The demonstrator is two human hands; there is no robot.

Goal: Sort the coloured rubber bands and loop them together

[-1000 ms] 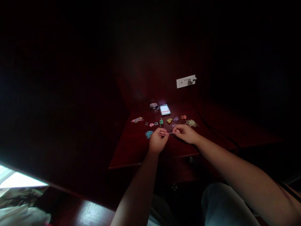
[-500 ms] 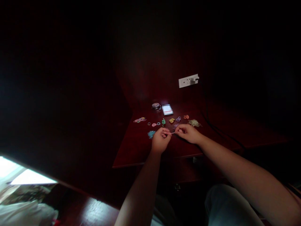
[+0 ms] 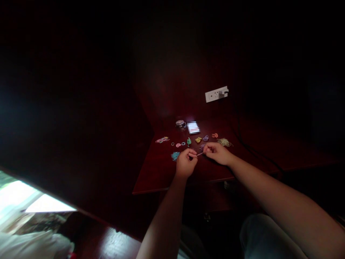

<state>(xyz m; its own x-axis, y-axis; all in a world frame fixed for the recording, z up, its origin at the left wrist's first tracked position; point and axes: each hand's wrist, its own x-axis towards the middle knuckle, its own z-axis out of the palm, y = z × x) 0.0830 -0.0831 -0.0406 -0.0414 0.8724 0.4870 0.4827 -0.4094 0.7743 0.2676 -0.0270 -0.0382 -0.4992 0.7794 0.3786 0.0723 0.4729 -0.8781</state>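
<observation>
Dark red wood forms a table [image 3: 159,176] in the centre of the frame, with deep shadow filling most of the picture around it. Just above the table's front edge, two bare hands meet over a thin pale band [image 3: 199,154], a short stretch of which shows in the gap between them. The left hand [image 3: 187,162] is loosely curled, thumb and fingertips brought together on the band's lower-left end; the right hand [image 3: 217,153] pinches the other end, palm turned down. Whether the band is a single loop or several linked ones is too small to tell. It looks very light and soft — probably stretchy, apt to slip or spring away — so a fingertip pinch close to each end seems the best hold, with only a gentle pull. Beyond the hands lie small groups of coloured bands: a teal pile [image 3: 175,155] beside the left hand, a green cluster [image 3: 189,142] and a yellow cluster [image 3: 198,140] at the middle, and a pale yellow pile [image 3: 225,142] behind the right hand. Farther back stand a small jar [image 3: 180,125] and a phone [image 3: 193,128], its bright screen blurred out.
</observation>
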